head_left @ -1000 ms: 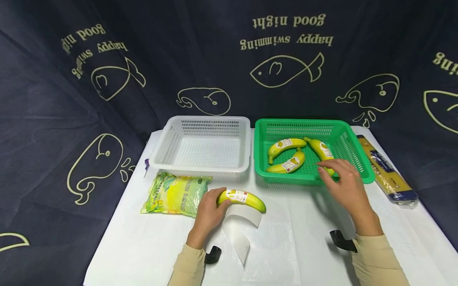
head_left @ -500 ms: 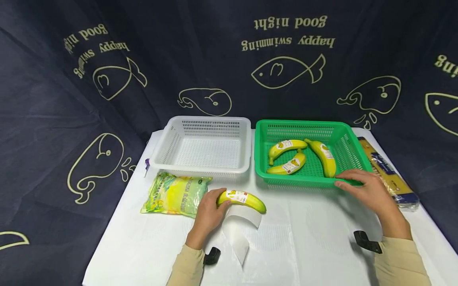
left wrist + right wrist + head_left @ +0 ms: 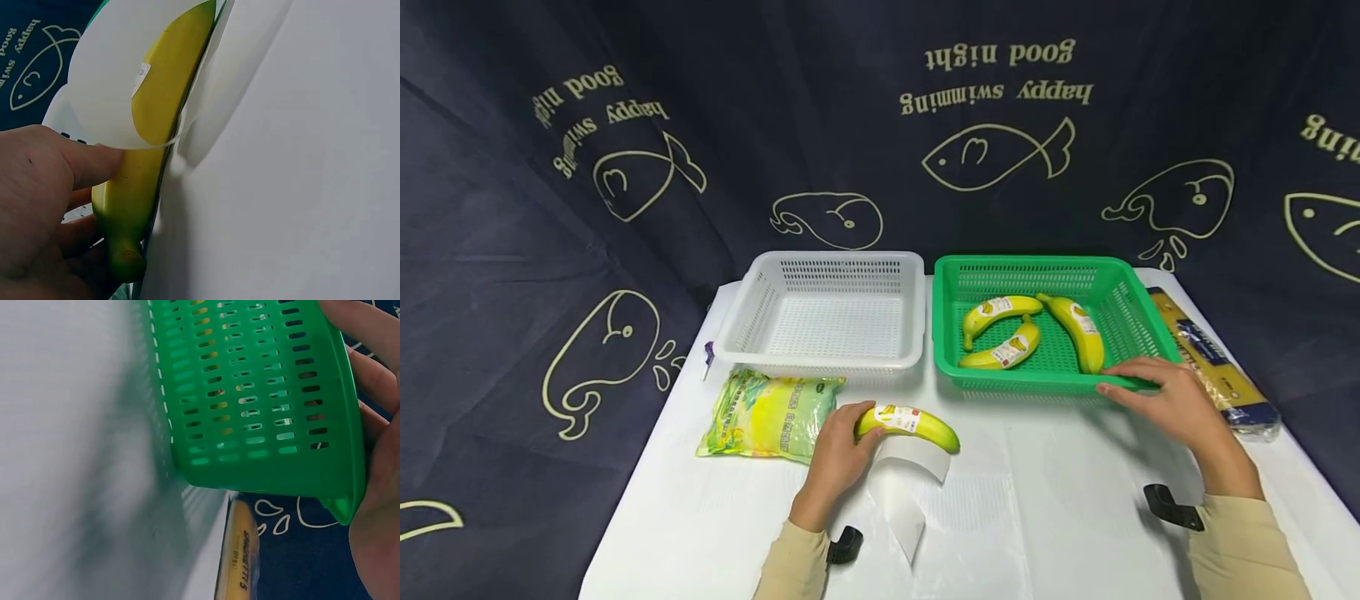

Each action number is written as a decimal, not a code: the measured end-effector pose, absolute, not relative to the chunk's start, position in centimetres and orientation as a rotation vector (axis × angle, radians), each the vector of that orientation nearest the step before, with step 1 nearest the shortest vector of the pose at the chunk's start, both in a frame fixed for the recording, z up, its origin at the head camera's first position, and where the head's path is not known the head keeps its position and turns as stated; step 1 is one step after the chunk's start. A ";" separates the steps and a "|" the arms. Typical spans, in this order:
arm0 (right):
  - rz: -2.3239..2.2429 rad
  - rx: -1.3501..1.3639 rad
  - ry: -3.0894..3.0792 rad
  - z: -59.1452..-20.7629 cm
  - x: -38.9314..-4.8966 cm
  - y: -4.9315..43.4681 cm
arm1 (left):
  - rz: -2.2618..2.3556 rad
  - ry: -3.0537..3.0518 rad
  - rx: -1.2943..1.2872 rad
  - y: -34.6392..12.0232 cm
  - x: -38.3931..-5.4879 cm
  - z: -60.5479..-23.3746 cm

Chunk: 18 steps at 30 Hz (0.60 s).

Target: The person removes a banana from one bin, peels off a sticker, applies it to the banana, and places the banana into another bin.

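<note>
In the head view my left hand [image 3: 837, 450] holds a yellow banana [image 3: 928, 427] with a printed label by one end, low over the table. A curled white paper strip [image 3: 898, 500] hangs along its near side; in the left wrist view the thumb presses on the banana [image 3: 134, 181] and the paper [image 3: 103, 81] loops across it. My right hand [image 3: 1180, 408] grips the near right rim of a green basket [image 3: 1022, 382], thumb outside and fingers over the edge. Inside lie three labelled bananas: one at the back [image 3: 992, 310], one in front [image 3: 1011, 346], one at right [image 3: 1078, 329].
A white basket [image 3: 820, 361] stands left of the green one. In front of it lies a green-yellow plastic bag [image 3: 767, 417]. A spaghetti pack [image 3: 1217, 358] rests along the right edge, and a small purple item [image 3: 709, 350] at the left edge. A dark curtain [image 3: 850, 125] hangs behind.
My right hand has moved from over the rightmost banana in the green basket out to the basket's near right rim. That banana now shows whole. The left hand keeps its banana in place.
</note>
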State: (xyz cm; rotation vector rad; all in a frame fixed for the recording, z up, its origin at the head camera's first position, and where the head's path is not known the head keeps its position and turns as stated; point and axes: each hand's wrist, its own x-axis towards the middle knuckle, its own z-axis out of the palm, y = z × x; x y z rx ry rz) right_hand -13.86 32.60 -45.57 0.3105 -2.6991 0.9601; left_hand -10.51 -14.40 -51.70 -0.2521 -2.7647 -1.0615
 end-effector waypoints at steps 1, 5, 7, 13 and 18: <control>0.961 0.294 -2.702 -45.6 -13.9 32.6 | -1.070 -2.759 -0.263 -14.5 -10.5 -51.7; 0.952 0.255 -2.706 -45.6 -13.8 32.4 | -1.096 -2.737 -0.297 -14.9 -10.3 -51.6; 0.945 0.245 -2.701 -45.6 -13.8 32.5 | -1.111 -2.721 -0.304 -15.1 -10.2 -51.6; 0.941 0.237 -2.702 -45.5 -13.8 32.3 | -1.323 -2.597 -0.297 -15.7 -10.1 -50.6; 0.982 0.250 -2.708 -45.5 -13.8 32.2 | -1.484 -2.478 -0.395 -15.7 -9.8 -48.6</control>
